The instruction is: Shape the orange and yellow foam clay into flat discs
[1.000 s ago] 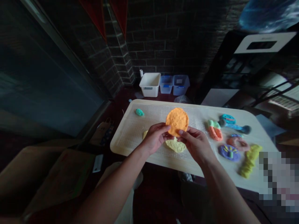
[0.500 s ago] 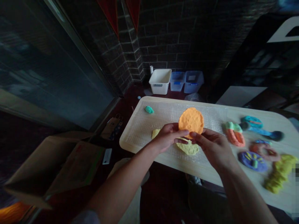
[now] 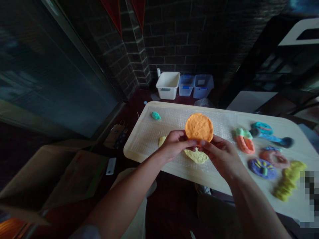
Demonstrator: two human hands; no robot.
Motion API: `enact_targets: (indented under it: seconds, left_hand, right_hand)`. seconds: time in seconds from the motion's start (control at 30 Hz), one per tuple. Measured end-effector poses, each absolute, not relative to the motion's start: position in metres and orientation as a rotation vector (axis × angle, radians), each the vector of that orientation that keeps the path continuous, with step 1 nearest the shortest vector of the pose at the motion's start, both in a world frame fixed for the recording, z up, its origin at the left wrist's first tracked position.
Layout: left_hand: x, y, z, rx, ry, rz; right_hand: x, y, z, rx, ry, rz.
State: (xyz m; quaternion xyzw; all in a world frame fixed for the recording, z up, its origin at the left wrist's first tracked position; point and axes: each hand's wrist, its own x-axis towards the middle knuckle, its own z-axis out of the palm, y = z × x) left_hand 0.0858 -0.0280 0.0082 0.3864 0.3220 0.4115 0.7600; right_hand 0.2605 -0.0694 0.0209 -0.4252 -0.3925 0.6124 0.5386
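Note:
A flat round disc of orange modelling clay [image 3: 198,126] is held up over the table, its surface bumpy and its edge slightly uneven. My left hand [image 3: 176,144] pinches its lower left edge, thumb in front and fingers behind. At the lower right edge, my right hand [image 3: 219,153] grips it the same way, the two thumb tips close together. Below the hands lies a flattened pale yellow clay piece [image 3: 196,156], partly covered by them. Another pale yellow lump [image 3: 161,140] shows just behind my left hand. A small teal clay lump [image 3: 156,115] rests near the far left corner.
Bubble wrap [image 3: 142,136] covers much of the pale wooden table [image 3: 221,186]. On the right lie clay shapes: an orange-and-green loop [image 3: 246,143], a purple disc [image 3: 262,168], a pink ring [image 3: 276,158] and a yellow-green twisted piece [image 3: 290,181]. A white bin [image 3: 167,90] stands beyond the table; an open cardboard box [image 3: 62,179] is at left.
The view has swung left, so the table sits further right in the picture. Both hands keep hold of the orange disc, their grip shifting slightly at its lower edge.

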Motion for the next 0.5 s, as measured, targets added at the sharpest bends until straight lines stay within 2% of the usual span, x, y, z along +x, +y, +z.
enact_targets:
  seconds: [0.5]
  left_hand:
    - [0.0840, -0.0264, 0.0074, 0.873, 0.721, 0.923]
  right_hand:
    - [0.2633, -0.0690, 0.0195, -1.072, -0.976, 1.393]
